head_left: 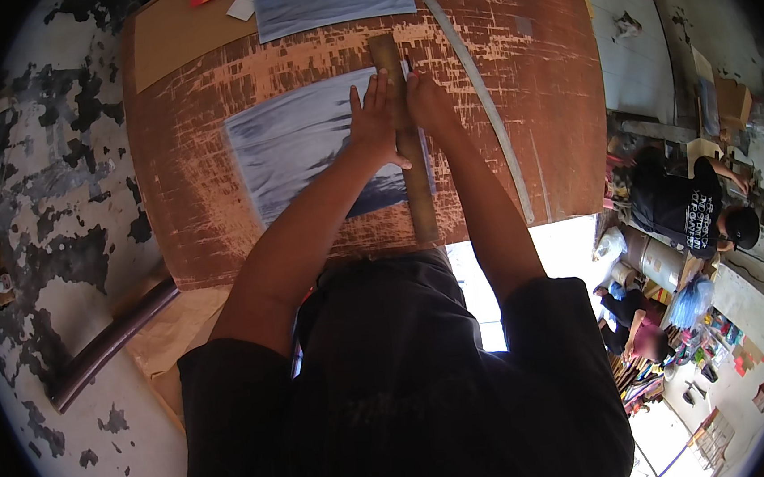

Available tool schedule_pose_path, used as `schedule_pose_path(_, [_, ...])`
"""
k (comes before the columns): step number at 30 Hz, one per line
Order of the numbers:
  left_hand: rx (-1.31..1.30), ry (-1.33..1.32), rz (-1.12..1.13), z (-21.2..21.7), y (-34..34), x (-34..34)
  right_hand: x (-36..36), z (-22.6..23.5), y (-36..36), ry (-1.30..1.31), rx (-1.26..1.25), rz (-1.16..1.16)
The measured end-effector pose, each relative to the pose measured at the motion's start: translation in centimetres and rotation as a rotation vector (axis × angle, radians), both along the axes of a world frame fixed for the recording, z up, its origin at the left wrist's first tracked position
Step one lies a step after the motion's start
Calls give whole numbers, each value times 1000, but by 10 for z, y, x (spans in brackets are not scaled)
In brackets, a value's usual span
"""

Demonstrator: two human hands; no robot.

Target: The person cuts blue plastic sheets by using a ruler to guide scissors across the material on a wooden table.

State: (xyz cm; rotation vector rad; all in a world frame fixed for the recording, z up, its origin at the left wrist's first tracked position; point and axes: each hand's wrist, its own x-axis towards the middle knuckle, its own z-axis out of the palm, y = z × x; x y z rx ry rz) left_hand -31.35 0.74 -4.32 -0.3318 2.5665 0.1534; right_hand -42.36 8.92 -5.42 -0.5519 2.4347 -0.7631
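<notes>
Scarred brown worktop [200, 208] is seen underfoot of the work; a wooden straightedge [411, 146] is pinned on the blue-grey sheet [294, 147] by the left hand [375, 118], fingers flat and together, seemingly to stop slipping; right of that straightedge, the right hand [429, 100] is curled around something thin, unidentifiable; farther right, a pale strip [478, 96] is laid; beyond, another sheet [332, 0].

Both arms reach straight out in front of the person from the bottom of the picture. They come close together at the hands. The left hand [374, 118] lies flat, palm down, with its fingers stretched out and held together. The right hand [425, 101] sits just beside it, curled into a loose fist, knuckles up.
</notes>
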Motion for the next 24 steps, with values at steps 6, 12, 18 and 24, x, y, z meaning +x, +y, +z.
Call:
schedule_pose_path(6, [7,13,-11,4,0,2,-9,-16,-14,4,-41,66])
schedule_pose_path(12, [-5,2,-10,4,1,-1,-7,-11,-7,-19,78,88])
schedule_pose_path(18, [-17,-21,20,3,0,0,50,6,61,-38,165,278])
schedule_pose_path(24, [15,32,14,-4,-4,4,115,-3,147,-195,192,74])
